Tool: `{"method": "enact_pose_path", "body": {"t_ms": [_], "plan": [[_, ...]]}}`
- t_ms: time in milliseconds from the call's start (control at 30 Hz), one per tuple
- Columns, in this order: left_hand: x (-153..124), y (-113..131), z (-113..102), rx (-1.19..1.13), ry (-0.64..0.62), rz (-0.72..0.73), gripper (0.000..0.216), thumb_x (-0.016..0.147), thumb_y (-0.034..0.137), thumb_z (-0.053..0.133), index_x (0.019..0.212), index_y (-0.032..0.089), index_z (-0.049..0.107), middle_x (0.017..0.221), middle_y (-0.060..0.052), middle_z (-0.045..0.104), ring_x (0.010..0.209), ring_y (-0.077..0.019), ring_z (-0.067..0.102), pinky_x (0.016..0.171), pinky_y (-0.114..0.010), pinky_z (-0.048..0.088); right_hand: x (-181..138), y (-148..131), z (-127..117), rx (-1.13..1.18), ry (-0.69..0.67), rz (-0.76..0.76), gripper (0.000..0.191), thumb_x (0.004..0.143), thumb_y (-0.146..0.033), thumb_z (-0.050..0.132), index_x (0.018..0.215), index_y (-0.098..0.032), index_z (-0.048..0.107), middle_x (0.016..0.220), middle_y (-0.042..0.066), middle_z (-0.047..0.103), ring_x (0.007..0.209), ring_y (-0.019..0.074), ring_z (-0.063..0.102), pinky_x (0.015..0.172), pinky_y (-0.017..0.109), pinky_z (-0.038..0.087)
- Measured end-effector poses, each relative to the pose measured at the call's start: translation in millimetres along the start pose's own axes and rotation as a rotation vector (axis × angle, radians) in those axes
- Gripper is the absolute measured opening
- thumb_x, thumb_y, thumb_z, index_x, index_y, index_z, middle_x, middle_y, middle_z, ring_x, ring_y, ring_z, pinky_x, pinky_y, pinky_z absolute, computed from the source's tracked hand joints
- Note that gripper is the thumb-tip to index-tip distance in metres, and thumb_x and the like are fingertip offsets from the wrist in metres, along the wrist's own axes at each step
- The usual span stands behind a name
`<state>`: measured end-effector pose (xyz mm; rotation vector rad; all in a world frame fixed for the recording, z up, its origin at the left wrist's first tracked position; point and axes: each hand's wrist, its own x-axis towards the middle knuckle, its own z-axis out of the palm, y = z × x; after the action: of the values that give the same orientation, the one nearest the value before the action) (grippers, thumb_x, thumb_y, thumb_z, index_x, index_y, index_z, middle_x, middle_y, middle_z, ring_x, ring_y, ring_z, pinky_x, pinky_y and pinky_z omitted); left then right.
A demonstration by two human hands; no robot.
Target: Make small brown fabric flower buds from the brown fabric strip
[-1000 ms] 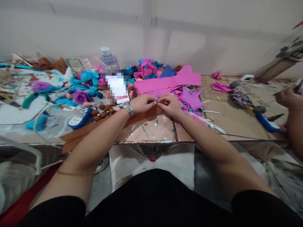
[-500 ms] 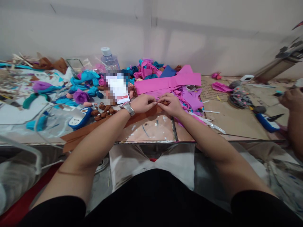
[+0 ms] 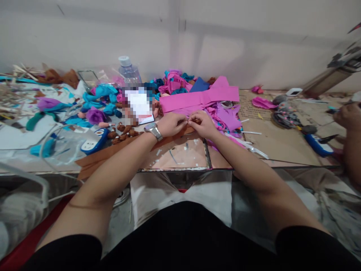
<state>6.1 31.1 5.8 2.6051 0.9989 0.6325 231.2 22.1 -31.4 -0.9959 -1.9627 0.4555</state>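
My left hand [image 3: 171, 125], with a metal watch on its wrist, and my right hand [image 3: 203, 125] meet over the table edge, their fingertips pinched together. Between them is a piece of brown crepe paper, mostly hidden by the fingers. A long brown crepe paper strip [image 3: 97, 162] runs from under my left forearm toward the hands. Just beyond the hands lies a bright pink paper strip [image 3: 197, 98]. Several small brown wrapped balls [image 3: 124, 132] sit left of my left wrist, near a phone [image 3: 146, 119] whose screen is lit and partly blurred.
A clear bottle [image 3: 129, 71] stands by the wall. Blue power strips lie left [image 3: 95, 141] and right [image 3: 318, 145]. Scissors [image 3: 258, 152] rest right of my right forearm. Purple and blue paper flowers [image 3: 96, 115] crowd the left. Another person's hand [image 3: 348, 117] is at far right.
My hands stay together at nearly the same spot, with the fingers shifting slightly. The brown strip's left end has moved a little to the right.
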Motion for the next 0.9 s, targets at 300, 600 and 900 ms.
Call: {"method": "enact_pose_path", "body": {"t_ms": [300,600,900], "plan": [[0.1,-2.7,1.5,0.017,-0.011,-0.003,0.029,0.102,0.036,0.055,0.089,0.018,0.073,0.075,-0.006,0.069,0.066,-0.0192,0.053,0.068,-0.034,0.033,-0.5,7.0,2.9,-0.01,-0.021,0.007,0.017,0.095,-0.039,0.071,0.091,-0.022,0.074,0.101,0.008,0.074,0.1,0.0271,0.067,0.093,0.043,0.055],[0.0,-2.8,3.0,0.042,-0.002,0.004,0.028,0.101,0.036,0.057,0.095,0.018,0.077,0.079,-0.007,0.072,0.07,-0.0199,0.057,0.069,-0.034,0.036,-1.6,4.7,3.5,-0.065,-0.018,-0.011,0.01,0.094,-0.031,0.07,0.09,-0.022,0.074,0.104,0.008,0.072,0.102,0.0272,0.065,0.095,0.044,0.054],[0.1,0.2,2.1,0.054,-0.016,0.002,0.03,0.101,0.036,0.056,0.101,0.018,0.08,0.087,-0.009,0.076,0.075,-0.0216,0.061,0.072,-0.034,0.039,-1.2,-0.6,1.2,-0.083,-0.097,-0.053,0.008,0.095,-0.024,0.061,0.09,-0.022,0.066,0.108,0.01,0.071,0.104,0.0283,0.065,0.098,0.046,0.053]]}}
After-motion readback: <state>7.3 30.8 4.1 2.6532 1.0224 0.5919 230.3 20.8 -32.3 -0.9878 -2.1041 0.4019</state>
